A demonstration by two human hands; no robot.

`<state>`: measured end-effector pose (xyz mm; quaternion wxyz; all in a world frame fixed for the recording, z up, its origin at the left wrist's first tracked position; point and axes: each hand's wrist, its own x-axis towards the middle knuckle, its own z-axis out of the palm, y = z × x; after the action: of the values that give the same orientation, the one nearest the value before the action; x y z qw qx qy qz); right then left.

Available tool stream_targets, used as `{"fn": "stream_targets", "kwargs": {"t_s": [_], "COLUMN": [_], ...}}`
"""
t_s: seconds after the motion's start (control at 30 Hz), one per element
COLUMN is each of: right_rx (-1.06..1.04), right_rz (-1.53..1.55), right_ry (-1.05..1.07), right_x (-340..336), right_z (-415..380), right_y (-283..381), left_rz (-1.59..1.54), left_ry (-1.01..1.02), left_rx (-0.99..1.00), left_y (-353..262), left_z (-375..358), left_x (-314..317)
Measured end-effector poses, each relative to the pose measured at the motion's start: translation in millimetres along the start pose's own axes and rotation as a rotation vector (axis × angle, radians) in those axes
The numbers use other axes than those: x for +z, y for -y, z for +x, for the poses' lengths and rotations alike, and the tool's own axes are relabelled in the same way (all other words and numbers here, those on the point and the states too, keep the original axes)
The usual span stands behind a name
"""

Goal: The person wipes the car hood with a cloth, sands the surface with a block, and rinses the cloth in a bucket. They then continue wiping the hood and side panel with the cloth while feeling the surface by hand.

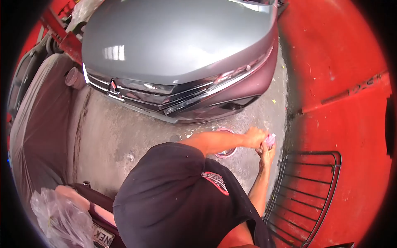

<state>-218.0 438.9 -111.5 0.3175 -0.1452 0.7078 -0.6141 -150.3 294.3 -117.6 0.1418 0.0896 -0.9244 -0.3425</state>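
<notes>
Below the head camera, the person's dark shirt (pixel 165 194) with a red-and-white print (pixel 216 182) fills the lower middle of the view. Out at the ends of the bare arms, over the floor (pixel 111 153), is a small bundle (pixel 270 141): pale pink and whitish, crumpled, soft-looking and shiny in places, perhaps cloth or film. The right grip (pixel 266 152) is clamped on its lower side, thumb and fingers closed against it. The left grip (pixel 255 137) is curled just beside it, knuckles outward; whether those fingers are also clamped on the bundle cannot be told, since the fist hides them and part of the bundle. Beyond the left forearm, a round pink-rimmed tub (pixel 227 156) sits on the floor, the arm crossing its middle, so its contents are hard to make out. A black barred rack (pixel 336 165) leans near the right arm, its lower end cut off behind the shirt. Lower left, clear plastic (pixel 62 219) partly covers a number plate (pixel 103 236), where only "NEK" is readable. Farther off stand a grey-hooded car (pixel 173 33), cropped at the top, and a red wall (pixel 351 45) fading into the dark lens edge.
</notes>
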Motion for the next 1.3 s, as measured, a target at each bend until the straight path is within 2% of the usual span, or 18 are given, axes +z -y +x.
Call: {"fn": "stream_targets", "kwargs": {"t_s": [0.13, 0.23, 0.33, 0.4, 0.47, 0.53, 0.6, 0.67, 0.73, 0.77, 0.8, 0.87, 0.93, 1.0, 1.07, 1.13, 1.2, 1.3], "right_rx": [-0.096, 0.115, 0.075, 0.025, -0.029, -0.122, -0.095, -0.105, -0.612, -0.326, -0.230, -0.306, -0.244, -0.084, -0.166, -0.182, -0.258, -0.379], "right_rz": [0.172, 0.292, 0.360, 0.290, -0.160, -0.259, -0.616, -0.602, -0.715, -0.479, -0.247, -0.265, -0.273, -0.202, -0.060, -0.062, -0.186, -0.537], "right_ry": [0.052, 0.125, 0.249, 0.272, 0.325, 0.398, 0.564, 0.640, 0.775, 0.896, 0.969, 1.025, 0.993, 0.859, 0.777, 0.735, 0.681, 0.738], "right_x": [14.3, 34.3, 69.2, 95.5, 118.6, 147.3, 179.4, 214.4, 243.8, 266.0, 284.9, 323.8, 348.3, 382.2, 409.8, 432.4, 451.8, 470.2], "right_z": [-15.4, -36.6, -33.1, -32.9, -39.4, -45.5, -46.3, -48.5, -41.6, -54.5, -60.5, -68.7, -64.8, -82.1, -98.6, -110.2, -119.0, -121.4], "right_y": [2.8, 25.9, 22.1, 30.5, 55.4, 79.2, 102.8, 105.8, 99.0, 114.9, 111.5, 110.1, 111.4, 131.6, 147.1, 155.7, 157.6, 149.0], "left_rz": [-0.064, -0.465, -0.470, -0.503, -0.617, -1.219, -1.056, -0.779, -0.698, -0.648, -0.635, -0.839, -0.769, -1.003, -1.481, -1.462, -1.331, -1.186], "left_ry": [0.209, 0.033, 0.008, -0.021, -0.095, -0.329, -0.359, -0.223, -0.219, -0.154, -0.110, 0.010, -0.079, -0.222, -0.251, -0.296, -0.288, -0.273], "left_rx": [-0.196, -0.070, -0.164, -0.220, -0.284, -0.498, -0.493, -0.628, -0.418, -0.449, -0.402, -0.487, -0.355, -0.129, -0.262, -0.272, -0.475, -0.390], "left_y": [-25.9, 15.9, 44.1, 62.7, 70.3, 84.7, 89.4, 68.1, 76.1, 75.8, 71.6, 62.7, 76.7, 112.2, 126.3, 140.7, 147.5, 156.8], "left_z": [-39.2, -74.5, -117.7, -145.8, -164.7, -185.2, -205.3, -220.5, -237.0, -241.7, -246.9, -259.2, -277.6, -295.8, -314.9, -326.4, -328.2, -337.9], "left_x": [-31.0, -32.0, -70.7, -112.6, -135.9, -163.0, -204.2, -267.1, -288.6, -299.8, -317.4, -358.2, -387.0, -392.8, -410.9, -411.6, -407.6, -392.1]}}
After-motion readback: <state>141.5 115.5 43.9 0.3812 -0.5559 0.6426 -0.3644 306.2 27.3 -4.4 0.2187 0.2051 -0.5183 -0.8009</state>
